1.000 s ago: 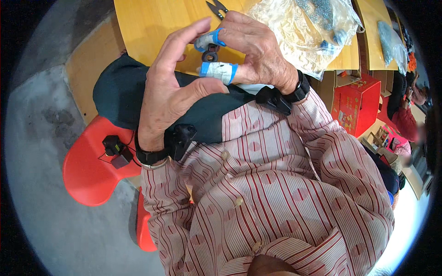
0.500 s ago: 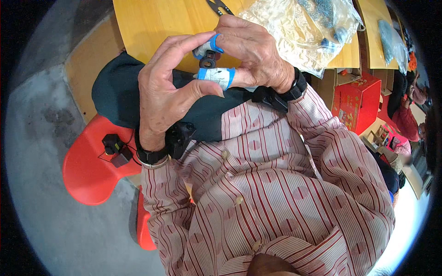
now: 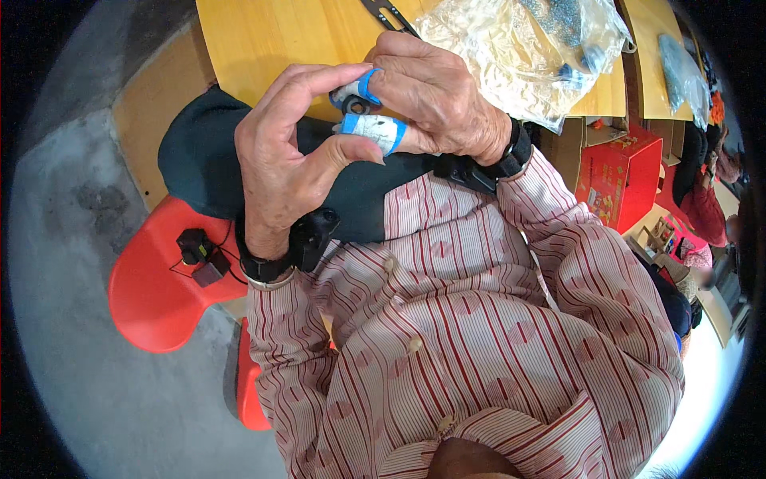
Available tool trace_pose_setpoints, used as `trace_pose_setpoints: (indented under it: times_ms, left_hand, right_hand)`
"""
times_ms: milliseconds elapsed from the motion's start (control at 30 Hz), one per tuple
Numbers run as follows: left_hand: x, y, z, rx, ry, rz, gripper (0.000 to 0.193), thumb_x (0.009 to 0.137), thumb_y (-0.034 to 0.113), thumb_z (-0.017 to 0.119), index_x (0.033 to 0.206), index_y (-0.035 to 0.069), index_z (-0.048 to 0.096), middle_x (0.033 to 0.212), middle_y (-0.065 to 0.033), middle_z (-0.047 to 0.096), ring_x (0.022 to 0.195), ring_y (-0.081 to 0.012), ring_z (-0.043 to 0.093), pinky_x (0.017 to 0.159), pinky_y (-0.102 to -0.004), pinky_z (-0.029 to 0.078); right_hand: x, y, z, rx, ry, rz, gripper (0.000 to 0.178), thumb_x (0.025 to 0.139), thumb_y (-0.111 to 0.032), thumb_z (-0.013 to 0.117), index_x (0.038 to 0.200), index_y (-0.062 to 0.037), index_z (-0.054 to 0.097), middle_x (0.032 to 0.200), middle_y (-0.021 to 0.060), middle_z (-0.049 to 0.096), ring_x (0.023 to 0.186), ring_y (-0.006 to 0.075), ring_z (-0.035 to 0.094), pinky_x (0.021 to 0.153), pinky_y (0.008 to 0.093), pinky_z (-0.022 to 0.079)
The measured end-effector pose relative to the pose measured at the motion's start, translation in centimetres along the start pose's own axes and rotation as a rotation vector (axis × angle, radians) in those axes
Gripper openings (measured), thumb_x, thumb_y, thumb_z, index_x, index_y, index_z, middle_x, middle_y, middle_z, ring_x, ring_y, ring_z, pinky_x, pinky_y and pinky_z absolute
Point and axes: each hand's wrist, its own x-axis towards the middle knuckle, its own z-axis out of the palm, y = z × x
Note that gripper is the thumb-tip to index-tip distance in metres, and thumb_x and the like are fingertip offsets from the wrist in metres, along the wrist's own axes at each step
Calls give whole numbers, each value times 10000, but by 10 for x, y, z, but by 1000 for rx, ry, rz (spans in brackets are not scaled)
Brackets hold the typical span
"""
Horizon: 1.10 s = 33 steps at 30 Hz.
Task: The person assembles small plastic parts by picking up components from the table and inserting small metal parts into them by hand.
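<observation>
Left hand (image 3: 279, 168): fingertips pinch a small dark metal ring part (image 3: 353, 104).
Right hand (image 3: 439, 104): taped fingers grip the same part.
Yellow wooden desk (image 3: 271, 36): crinkled clear plastic bag (image 3: 511, 56) near its right edge.

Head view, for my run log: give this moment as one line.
left hand: pinching small metal part | right hand: taped fingers holding it | behind: wooden table, plastic bag

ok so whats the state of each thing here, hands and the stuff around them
left hand: raised, thumb and forefinger pinching toward the small part
right hand: closed on the small part, two fingers taped white and blue
small part: dark, held between both hands above the lap
clear plastic bag: crumpled, lying on the yellow table
red box: upright beside the table
</observation>
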Motion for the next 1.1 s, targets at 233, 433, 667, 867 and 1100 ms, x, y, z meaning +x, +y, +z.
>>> trace_pose_setpoints:
  times_ms: [233, 433, 667, 867, 1100]
  left_hand:
    - [1, 4, 1, 14, 17, 3, 514, 609, 274, 793, 1003, -5, 616, 921, -102, 624, 845, -189, 594, 757, -270, 455]
    - [2, 3, 4, -3, -1, -53, 567, 603, 277, 796, 1059, 5, 596, 975, -94, 602, 891, -182, 577, 791, -274, 440]
    - [5, 6, 6, -138, -37, -214, 463, 729, 195, 716, 1125, 7, 566, 1035, -86, 574, 967, -158, 533, 843, -247, 388]
    - [0, 2, 4, -193, -69, -416, 314, 846, 93, 582, 1134, -28, 548, 1058, -66, 573, 958, -120, 507, 864, -235, 363]
    - [1, -2, 6, -215, -91, -507, 285, 884, 117, 550, 1124, -36, 548, 1072, -78, 575, 975, -127, 518, 882, -239, 381]
  right_hand:
    - [1, 0, -3, -7, -28, 8, 266, 710, -242, 663, 740, -25, 513, 667, 84, 459, 637, 256, 465, 577, 346, 424]
    - [2, 1, -11, -81, -59, -3, 294, 710, -269, 662, 769, -21, 516, 670, 83, 470, 645, 250, 474, 577, 339, 431]
    - [-6, -4, -33, -186, -110, 114, 290, 722, -287, 660, 734, -44, 502, 651, 71, 483, 661, 251, 496, 568, 348, 441]
    - [-52, -22, -106, -353, 111, 661, 173, 753, -176, 667, 869, -49, 646, 679, 74, 556, 637, 190, 531, 573, 299, 434]
    - [-199, -43, -199, -763, 435, 1232, 289, 824, -305, 603, 978, -63, 637, 755, 109, 641, 659, 173, 595, 618, 304, 461]
